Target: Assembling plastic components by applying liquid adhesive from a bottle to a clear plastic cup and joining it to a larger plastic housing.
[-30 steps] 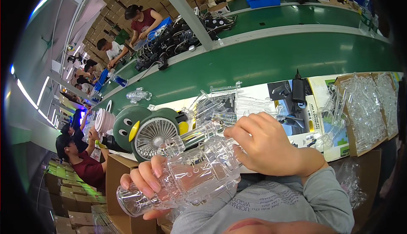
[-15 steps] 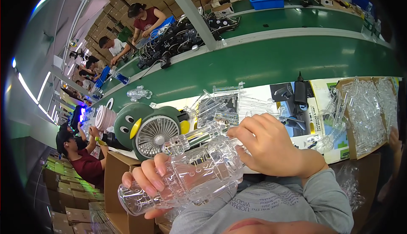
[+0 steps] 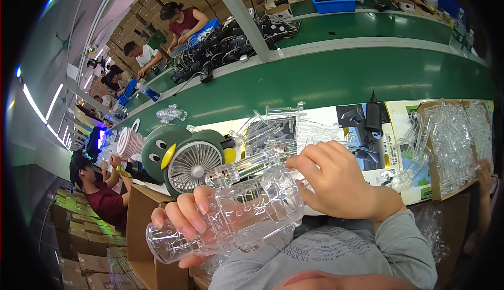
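A large clear plastic housing (image 3: 257,214), round and stepped like a bottle, lies tilted across both hands in front of my chest. My left hand (image 3: 185,215) wraps round its narrower left part, fingers on top and thumb below. With closed fingers my right hand (image 3: 336,179) grips its upper right end, where a slimmer clear tube (image 3: 244,168) runs along the housing's far side. What the right fingertips pinch is partly hidden. Just beyond the left hand stands a green fan with a penguin face (image 3: 181,158).
Loose clear plastic parts (image 3: 265,127) lie beyond my hands. At right, a cardboard box (image 3: 436,166) holds many more, near a black dropper bottle (image 3: 373,115). An open carton (image 3: 143,227) stands at lower left. A green conveyor (image 3: 336,72) crosses behind; several people work around it.
The housing and both hands stay nearly in place, with only a slight shift. The whole view has moved a little.
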`<state>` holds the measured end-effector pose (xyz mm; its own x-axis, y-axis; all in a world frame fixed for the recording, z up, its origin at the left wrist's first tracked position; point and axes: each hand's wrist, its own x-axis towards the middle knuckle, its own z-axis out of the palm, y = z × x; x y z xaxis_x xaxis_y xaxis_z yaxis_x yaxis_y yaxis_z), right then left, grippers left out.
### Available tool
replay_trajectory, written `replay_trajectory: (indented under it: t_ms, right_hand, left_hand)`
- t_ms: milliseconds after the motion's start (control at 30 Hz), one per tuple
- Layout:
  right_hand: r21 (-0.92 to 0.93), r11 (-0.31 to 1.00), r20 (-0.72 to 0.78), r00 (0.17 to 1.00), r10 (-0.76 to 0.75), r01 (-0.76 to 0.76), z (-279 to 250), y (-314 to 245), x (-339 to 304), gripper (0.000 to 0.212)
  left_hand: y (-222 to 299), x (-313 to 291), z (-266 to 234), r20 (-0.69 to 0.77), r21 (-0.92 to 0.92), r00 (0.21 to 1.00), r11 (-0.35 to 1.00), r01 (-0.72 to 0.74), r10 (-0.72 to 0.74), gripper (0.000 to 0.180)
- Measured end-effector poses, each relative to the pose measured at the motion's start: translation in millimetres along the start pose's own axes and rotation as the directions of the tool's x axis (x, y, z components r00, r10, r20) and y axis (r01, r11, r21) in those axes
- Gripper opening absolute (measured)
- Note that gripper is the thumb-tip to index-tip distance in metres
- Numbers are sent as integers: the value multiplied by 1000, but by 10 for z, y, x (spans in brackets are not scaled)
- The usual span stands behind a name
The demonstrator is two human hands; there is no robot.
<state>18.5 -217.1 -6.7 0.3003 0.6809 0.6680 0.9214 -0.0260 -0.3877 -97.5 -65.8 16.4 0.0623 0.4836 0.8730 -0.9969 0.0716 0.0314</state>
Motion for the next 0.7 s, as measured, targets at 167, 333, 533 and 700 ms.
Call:
replay_trajectory:
  t_ms: [167, 333, 533, 700]
  right_hand:
    - [-5, 1000, 1, 1000, 10, -10, -13, -23, 7, 35]
    - [-1, 1000, -48, 999, 17, -17, 6, 12, -4, 33]
    - [-48, 999, -64, 998, 19, -23, -27, -2, -7, 32]
    - [-65, 998, -70, 997, 14, -19, -42, -10, -9, 31]
  left_hand:
    - [9, 1, -8, 5, -11, 1000, 1000, 1, -1, 66]
    - [-19, -47, 46, -31, 17, 1000, 1000, -2, 2, 66]
    - [-68, -15, 10, 3, -77, 1000, 997, 17, -17, 66]
    - [-82, 1, -25, 51, -115, 999, 993, 12, -7, 65]
